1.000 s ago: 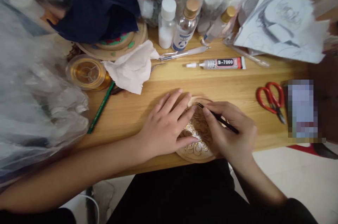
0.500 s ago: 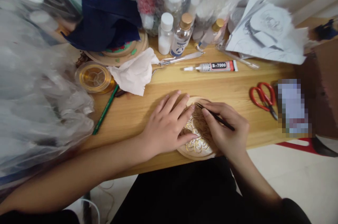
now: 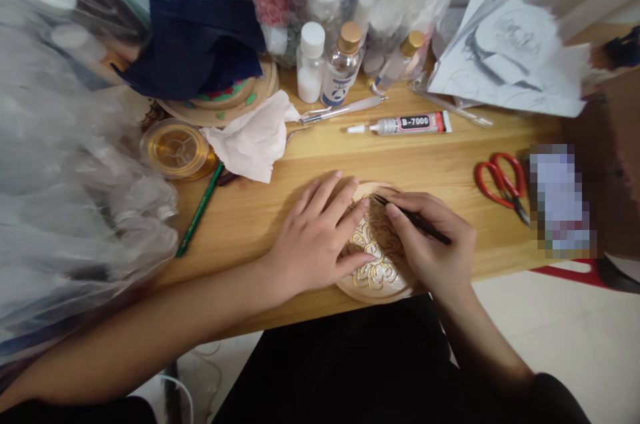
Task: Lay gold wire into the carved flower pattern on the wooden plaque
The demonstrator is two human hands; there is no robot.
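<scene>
Right hand (image 3: 440,252): grip clamped on slim black tweezers (image 3: 430,229), tips over round pale gold-scrolled disc (image 3: 375,269), near edge of wooden table (image 3: 240,231). Left hand (image 3: 317,232): fingers apart, on disc. I'd brace disc, ease tips.

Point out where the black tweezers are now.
In the head view, the black tweezers are in the right hand, tips at the far part of the round patterned piece.
</scene>
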